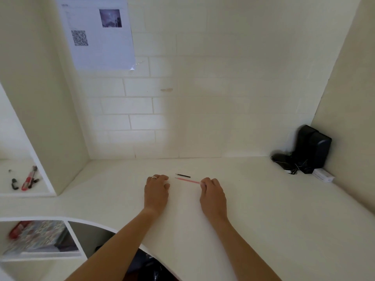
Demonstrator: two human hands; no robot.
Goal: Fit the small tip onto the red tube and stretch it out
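Observation:
A thin pink pen refill point(187, 180) lies across the white desk point(263, 209), and my right hand point(212, 196) pinches its right end between thumb and fingertips. Just behind it lies a short thin black refill point(183, 175), untouched. My left hand point(156, 192), with a ring on one finger, rests on the desk to the left of both refills, its fingers curled under; whether it holds anything is hidden.
A black speaker point(313, 148) with cables and a small white box point(323, 175) stand in the back right corner. Red pens point(29, 178) lie in the left shelf. A patterned book point(38, 237) sits in the lower left cubby. A printed sheet point(99, 33) hangs on the wall.

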